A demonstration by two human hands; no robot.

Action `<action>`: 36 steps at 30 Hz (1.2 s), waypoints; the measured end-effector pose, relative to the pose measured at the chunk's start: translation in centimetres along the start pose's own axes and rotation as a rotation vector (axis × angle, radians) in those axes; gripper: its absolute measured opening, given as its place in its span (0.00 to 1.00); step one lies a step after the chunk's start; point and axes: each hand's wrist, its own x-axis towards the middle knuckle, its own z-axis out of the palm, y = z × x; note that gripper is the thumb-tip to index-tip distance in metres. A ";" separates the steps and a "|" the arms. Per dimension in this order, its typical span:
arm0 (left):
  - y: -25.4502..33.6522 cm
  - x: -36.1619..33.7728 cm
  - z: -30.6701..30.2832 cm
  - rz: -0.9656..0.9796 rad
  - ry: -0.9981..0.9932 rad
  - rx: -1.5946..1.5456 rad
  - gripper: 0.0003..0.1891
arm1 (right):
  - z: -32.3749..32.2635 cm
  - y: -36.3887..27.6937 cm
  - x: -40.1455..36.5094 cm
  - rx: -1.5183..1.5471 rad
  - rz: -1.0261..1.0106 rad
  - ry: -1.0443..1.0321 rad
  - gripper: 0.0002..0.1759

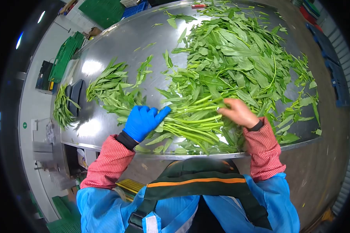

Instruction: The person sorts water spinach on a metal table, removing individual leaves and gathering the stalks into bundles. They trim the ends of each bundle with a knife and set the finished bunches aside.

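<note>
My left hand (143, 121), in a blue glove, is closed around a bunch of water spinach (194, 123) near the table's front edge. The leaves of that bunch point left and its pale green stems fan out to the right. At the stem side is my right hand (239, 112), bare, its thumb and fingers pinched on some stems; the fingertips are partly hidden among the greens. Just beyond it rises a large heap of water spinach (237, 58). Left of my gloved hand lies a smaller bunch (109, 81) on the metal.
The steel table (116, 42) carries scattered leaves. A dark scale-like device (76, 97) stands at its left end beside another bunch (62, 106). A red-handled tool (199, 6) lies at the far edge. Green crates (64, 56) are at left, blue pallets (330, 62) at right.
</note>
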 end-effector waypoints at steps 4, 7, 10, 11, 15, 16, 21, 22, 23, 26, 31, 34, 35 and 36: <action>-0.5 -0.7 0.1 -0.064 -0.048 0.023 0.30 | -3.2 3.1 -1.4 -0.634 0.120 0.561 0.08; -0.4 -0.8 0.0 -0.063 -0.036 0.035 0.30 | -3.0 -1.3 -0.9 -0.445 -0.092 0.559 0.08; -0.3 -0.1 -0.1 -0.028 0.017 0.001 0.29 | -2.5 -3.9 0.2 -0.229 -0.087 0.468 0.14; -0.2 -0.1 0.1 -0.020 0.046 -0.022 0.29 | -2.3 -3.3 1.0 -0.185 -0.105 0.490 0.16; 0.1 0.5 0.0 0.044 0.093 -0.211 0.30 | -2.1 -0.4 4.4 0.698 -0.130 0.064 0.30; 0.3 1.0 -0.1 0.069 0.117 -0.266 0.30 | -1.3 -0.5 5.0 0.954 -0.075 -0.071 0.31; 0.7 1.5 0.6 -0.053 -0.048 -0.684 0.38 | 2.9 -0.9 5.9 0.951 -0.237 -0.479 0.18; 0.8 1.0 1.4 -0.132 -0.024 -0.924 0.36 | 2.6 -0.7 5.3 1.007 -0.187 -0.442 0.15; 1.1 0.2 2.5 -0.214 0.004 -1.164 0.35 | 2.3 -0.4 4.6 1.064 -0.139 -0.402 0.13; 1.6 -3.0 5.7 -0.528 -0.194 -1.778 0.30 | -2.4 -1.9 1.2 1.189 0.036 -0.106 0.07; 2.0 -4.8 6.1 -0.828 -0.268 -1.969 0.26 | -6.3 0.9 -1.0 1.545 -0.324 0.157 0.16; 2.3 -4.9 6.2 -0.852 -0.267 -1.941 0.25 | -3.9 -2.2 -0.3 0.532 0.177 0.034 0.24; 2.4 -4.6 5.9 -0.854 -0.278 -1.900 0.26 | -1.4 -0.3 0.1 -0.210 -0.075 0.171 0.27; 2.5 -4.4 5.6 -0.855 -0.293 -1.858 0.26 | -0.4 -1.3 0.1 -0.479 -0.150 0.393 0.30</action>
